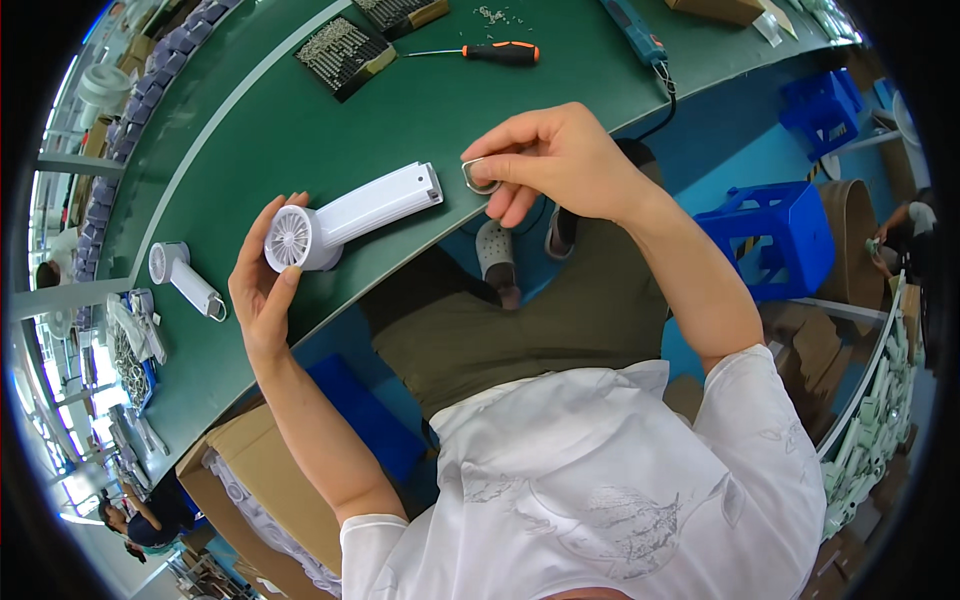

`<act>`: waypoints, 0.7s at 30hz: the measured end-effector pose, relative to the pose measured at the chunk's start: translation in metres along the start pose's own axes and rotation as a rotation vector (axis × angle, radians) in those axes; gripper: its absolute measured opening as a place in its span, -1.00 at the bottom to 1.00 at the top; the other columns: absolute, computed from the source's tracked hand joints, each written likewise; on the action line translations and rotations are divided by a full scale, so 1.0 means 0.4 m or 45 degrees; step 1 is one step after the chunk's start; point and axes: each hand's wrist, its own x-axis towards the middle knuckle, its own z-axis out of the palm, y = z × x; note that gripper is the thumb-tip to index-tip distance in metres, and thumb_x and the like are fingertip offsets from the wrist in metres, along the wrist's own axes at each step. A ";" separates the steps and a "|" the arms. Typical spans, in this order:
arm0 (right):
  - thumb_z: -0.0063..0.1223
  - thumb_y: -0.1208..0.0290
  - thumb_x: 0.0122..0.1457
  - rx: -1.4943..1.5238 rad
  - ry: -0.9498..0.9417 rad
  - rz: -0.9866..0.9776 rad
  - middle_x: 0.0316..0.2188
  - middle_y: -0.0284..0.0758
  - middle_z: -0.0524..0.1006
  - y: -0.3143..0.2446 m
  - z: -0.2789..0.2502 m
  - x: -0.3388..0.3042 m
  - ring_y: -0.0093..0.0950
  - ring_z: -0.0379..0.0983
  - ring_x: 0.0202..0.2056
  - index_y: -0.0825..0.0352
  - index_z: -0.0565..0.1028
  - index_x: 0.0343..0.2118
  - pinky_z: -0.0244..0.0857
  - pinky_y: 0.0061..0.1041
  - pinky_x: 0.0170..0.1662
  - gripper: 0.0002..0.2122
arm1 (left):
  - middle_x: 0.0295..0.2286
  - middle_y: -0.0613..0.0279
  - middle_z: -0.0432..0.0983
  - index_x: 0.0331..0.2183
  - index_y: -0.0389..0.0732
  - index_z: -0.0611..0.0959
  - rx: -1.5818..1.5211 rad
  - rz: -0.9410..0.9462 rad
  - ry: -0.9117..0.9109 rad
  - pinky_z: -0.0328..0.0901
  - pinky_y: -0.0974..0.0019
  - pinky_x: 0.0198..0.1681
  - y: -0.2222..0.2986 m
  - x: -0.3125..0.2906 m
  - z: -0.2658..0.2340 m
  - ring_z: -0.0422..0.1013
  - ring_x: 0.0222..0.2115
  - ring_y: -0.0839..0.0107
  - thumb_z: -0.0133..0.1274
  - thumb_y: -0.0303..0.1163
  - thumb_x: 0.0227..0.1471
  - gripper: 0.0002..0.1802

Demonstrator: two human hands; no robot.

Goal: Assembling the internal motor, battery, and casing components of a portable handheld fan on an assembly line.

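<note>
My left hand [265, 270] grips the round head of a white handheld fan [370, 208] at the green bench's near edge. Its thumb lies on the near side of the grille, the fingers around the far side. The fan's handle points right, its end toward my other hand. My right hand [555, 160] pinches a small metal ring or loop [480, 176] between thumb and fingertips, a short way off the handle's end and apart from it. Farther left on the bench lies a second white handheld fan [185, 280], with a loop at its handle end.
Beyond my hands are a tray of screws [345, 55], an orange-and-black screwdriver [500, 53] and a teal electric screwdriver [637, 35]. A tray of metal loops [135, 375] sits at the left. Blue stools [775, 240] stand to the right; an open carton [265, 490] is below the bench at left.
</note>
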 end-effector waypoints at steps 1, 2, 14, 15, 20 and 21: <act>0.16 0.49 0.31 -0.050 -0.025 -0.030 -0.38 -0.22 0.66 0.003 -0.001 0.006 -0.49 0.66 -0.43 0.55 0.61 -0.08 0.59 -0.57 -0.38 -0.77 | 0.14 -0.26 0.47 0.26 -0.43 0.42 0.013 0.007 0.003 0.14 0.04 0.36 -0.001 -0.001 -0.002 0.38 0.23 0.05 0.26 -0.20 0.08 -0.18; 0.16 0.51 0.30 -0.102 -0.049 -0.059 -0.37 -0.23 0.66 0.005 -0.002 0.010 -0.49 0.66 -0.41 0.54 0.61 -0.07 0.60 -0.56 -0.36 -0.77 | 0.14 -0.27 0.47 0.26 -0.43 0.42 0.024 0.016 0.005 0.14 0.04 0.36 -0.003 0.000 -0.003 0.38 0.23 0.05 0.26 -0.20 0.08 -0.18; 0.11 0.51 0.30 -0.422 -0.007 -0.106 -0.36 -0.20 0.68 -0.029 0.022 0.007 -0.48 0.62 -0.42 0.48 0.63 -0.06 0.52 -0.48 -0.31 -0.77 | 0.19 -0.29 0.41 0.30 -0.44 0.34 0.036 -0.007 -0.037 0.05 0.01 0.40 -0.002 -0.004 -0.008 0.32 0.27 0.01 0.22 -0.15 0.11 -0.13; 0.11 0.51 0.30 -0.422 -0.005 -0.105 -0.36 -0.20 0.68 -0.014 0.023 0.011 -0.48 0.62 -0.42 0.48 0.63 -0.06 0.52 -0.48 -0.31 -0.77 | 0.19 -0.29 0.41 0.30 -0.44 0.34 0.034 -0.007 -0.039 0.05 0.01 0.40 -0.002 -0.003 -0.007 0.32 0.27 0.01 0.22 -0.15 0.11 -0.13; 0.15 0.47 0.25 -0.527 0.087 -0.319 -0.34 -0.22 0.71 0.023 0.043 0.026 -0.42 0.65 -0.36 0.46 0.62 -0.05 0.49 -0.47 -0.21 -0.75 | 0.19 -0.29 0.42 0.30 -0.44 0.35 0.035 -0.008 -0.023 0.06 0.01 0.40 -0.004 -0.007 -0.007 0.32 0.27 0.00 0.22 -0.17 0.10 -0.14; 0.15 0.47 0.25 -0.527 0.086 -0.318 -0.34 -0.22 0.71 0.026 0.047 0.027 -0.42 0.65 -0.36 0.46 0.62 -0.05 0.49 -0.47 -0.21 -0.75 | 0.19 -0.29 0.42 0.30 -0.44 0.35 0.034 -0.009 -0.023 0.06 0.01 0.40 -0.004 -0.007 -0.007 0.32 0.27 0.00 0.22 -0.17 0.10 -0.14</act>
